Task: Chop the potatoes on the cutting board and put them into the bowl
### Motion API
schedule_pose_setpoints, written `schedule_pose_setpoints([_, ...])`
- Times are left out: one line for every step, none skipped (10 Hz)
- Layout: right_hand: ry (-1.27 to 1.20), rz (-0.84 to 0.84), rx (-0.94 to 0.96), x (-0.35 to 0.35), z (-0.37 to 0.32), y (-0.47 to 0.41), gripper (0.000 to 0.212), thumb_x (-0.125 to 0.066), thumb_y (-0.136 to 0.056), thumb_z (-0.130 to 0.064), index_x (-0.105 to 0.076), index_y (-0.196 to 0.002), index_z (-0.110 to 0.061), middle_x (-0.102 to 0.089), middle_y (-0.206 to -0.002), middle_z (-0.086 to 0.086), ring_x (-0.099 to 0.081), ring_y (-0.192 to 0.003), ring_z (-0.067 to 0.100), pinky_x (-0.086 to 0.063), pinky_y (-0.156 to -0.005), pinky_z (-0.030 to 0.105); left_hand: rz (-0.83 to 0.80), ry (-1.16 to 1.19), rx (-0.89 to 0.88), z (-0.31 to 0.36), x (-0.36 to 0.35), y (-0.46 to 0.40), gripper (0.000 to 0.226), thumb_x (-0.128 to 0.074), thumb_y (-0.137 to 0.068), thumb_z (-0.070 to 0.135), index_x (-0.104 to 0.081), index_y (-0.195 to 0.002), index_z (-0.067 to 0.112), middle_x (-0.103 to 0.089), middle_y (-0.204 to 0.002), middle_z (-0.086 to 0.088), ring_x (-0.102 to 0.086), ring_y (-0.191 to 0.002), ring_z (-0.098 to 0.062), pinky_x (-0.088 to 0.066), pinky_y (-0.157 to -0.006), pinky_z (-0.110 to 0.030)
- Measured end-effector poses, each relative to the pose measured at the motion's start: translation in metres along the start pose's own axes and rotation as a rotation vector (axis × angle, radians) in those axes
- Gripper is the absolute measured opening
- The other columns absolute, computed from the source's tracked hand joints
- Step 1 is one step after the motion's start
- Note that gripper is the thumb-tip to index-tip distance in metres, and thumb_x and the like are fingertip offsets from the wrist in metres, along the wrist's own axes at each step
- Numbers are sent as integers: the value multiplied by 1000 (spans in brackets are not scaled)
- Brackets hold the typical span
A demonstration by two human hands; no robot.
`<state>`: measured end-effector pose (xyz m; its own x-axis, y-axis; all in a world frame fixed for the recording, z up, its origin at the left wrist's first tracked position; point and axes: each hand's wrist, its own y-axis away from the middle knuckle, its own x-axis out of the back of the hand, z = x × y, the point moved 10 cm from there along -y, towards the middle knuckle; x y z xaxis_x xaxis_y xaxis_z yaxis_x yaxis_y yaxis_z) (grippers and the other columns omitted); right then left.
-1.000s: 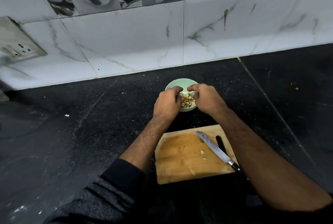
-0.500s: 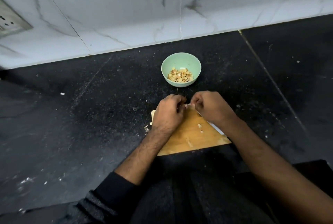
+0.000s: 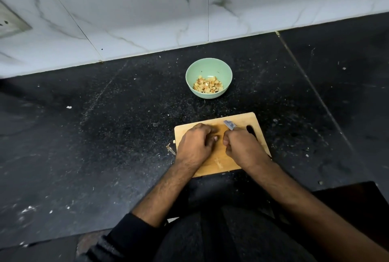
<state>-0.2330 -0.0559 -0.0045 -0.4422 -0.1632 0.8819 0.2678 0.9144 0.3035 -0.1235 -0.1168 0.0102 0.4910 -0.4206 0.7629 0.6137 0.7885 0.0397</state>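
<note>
Both hands, left (image 3: 194,144) and right (image 3: 242,148), rest curled on the board (image 3: 248,119), grip unclear, knife (image 3: 229,124) beside; bowl (image 3: 208,65) beyond holds potato bits (image 3: 208,85), likely light, firm, slippery, best pinched.

Wooden cutting board (image 3: 242,119), matt; smooth green bowl (image 3: 208,68); metal knife blade (image 3: 229,124); speckled black stone counter (image 3: 105,135).

Home kitchen. Black speckled stone tabletop (image 3: 105,135) against a white marble-look tiled wall (image 3: 147,8), wall socket (image 3: 8,22) at left. Wooden board (image 3: 221,162), knife (image 3: 229,124), green bowl (image 3: 208,65) of diced potato (image 3: 208,86), crumbs scattered around.
</note>
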Motion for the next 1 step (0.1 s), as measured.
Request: schedule_pose_setpoints([13, 9, 3, 4, -4, -3, 10, -69, -91, -12, -71, -100, -16, -64, -109, 4, -65, -90, 21, -55, -82, 32, 25, 3, -2, -1, 7, -1, 25, -67, -94, 23, -71, -118, 19, -69, -118, 3, -63, -109, -15, -51, -97, -36])
